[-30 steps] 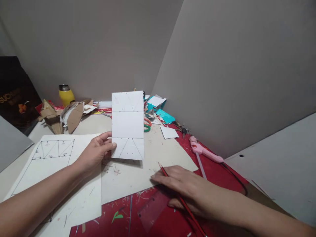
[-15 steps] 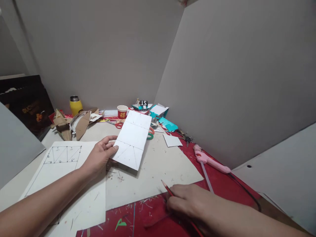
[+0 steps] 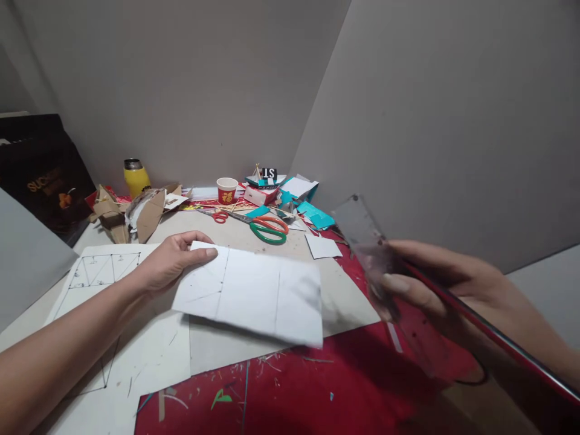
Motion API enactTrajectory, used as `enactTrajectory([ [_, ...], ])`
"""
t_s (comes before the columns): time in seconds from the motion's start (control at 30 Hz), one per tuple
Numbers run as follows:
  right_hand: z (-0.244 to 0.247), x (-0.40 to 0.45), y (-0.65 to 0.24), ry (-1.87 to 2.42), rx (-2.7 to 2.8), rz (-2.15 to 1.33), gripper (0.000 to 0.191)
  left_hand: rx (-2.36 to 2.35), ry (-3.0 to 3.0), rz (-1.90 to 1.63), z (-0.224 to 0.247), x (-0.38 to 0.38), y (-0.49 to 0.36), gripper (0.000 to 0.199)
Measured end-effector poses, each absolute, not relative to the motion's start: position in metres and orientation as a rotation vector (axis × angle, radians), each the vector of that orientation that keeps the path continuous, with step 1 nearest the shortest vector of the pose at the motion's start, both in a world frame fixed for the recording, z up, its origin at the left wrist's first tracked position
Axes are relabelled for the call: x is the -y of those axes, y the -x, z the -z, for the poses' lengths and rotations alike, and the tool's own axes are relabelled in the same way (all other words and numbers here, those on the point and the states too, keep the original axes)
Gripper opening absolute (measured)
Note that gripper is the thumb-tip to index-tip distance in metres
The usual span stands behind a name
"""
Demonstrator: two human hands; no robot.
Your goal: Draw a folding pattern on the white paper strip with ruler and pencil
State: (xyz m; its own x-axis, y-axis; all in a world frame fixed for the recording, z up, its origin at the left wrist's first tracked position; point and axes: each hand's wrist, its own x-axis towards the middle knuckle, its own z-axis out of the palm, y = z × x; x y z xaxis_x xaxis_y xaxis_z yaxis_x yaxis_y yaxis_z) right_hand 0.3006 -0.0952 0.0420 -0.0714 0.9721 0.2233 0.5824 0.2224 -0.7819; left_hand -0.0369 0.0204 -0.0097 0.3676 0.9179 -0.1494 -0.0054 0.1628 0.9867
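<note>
My left hand (image 3: 170,263) pinches the upper left corner of a white card (image 3: 254,293) marked with pencil lines and tilted over the table. At the right, my right hand (image 3: 435,290) is raised, its fingers closed on a clear plastic ruler (image 3: 360,226) and a dark red pencil (image 3: 489,332). Motion blurs the ruler's lower part. Under my left forearm lies a large white sheet (image 3: 158,344) with a drawn strip of triangles.
Behind the card are scissors with orange and green handles (image 3: 268,235), small red scissors (image 3: 220,217), a paper cup (image 3: 227,192), a yellow bottle (image 3: 136,179), cardboard pieces (image 3: 151,217) and turquoise scraps (image 3: 316,215). A small white card (image 3: 323,246) lies right of them.
The white card has turned from upright to sideways and come lower, uncovering the scissors. My right hand has risen to the right and now holds the clear ruler along with the pencil.
</note>
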Motion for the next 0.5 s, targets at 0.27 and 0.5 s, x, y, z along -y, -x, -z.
enactTrajectory([
  [0.27, -0.012, 0.063, -0.268, 1.309, 1.852, -1.145, 0.039, -0.919, -1.459, -0.491, 0.018, -0.010, 0.027, 0.029],
  [0.5, 0.010, 0.059, -0.231, 1.082, 1.598, -1.893, 0.042, -0.931, -1.400, -0.483, 0.024, -0.009, 0.025, 0.043],
])
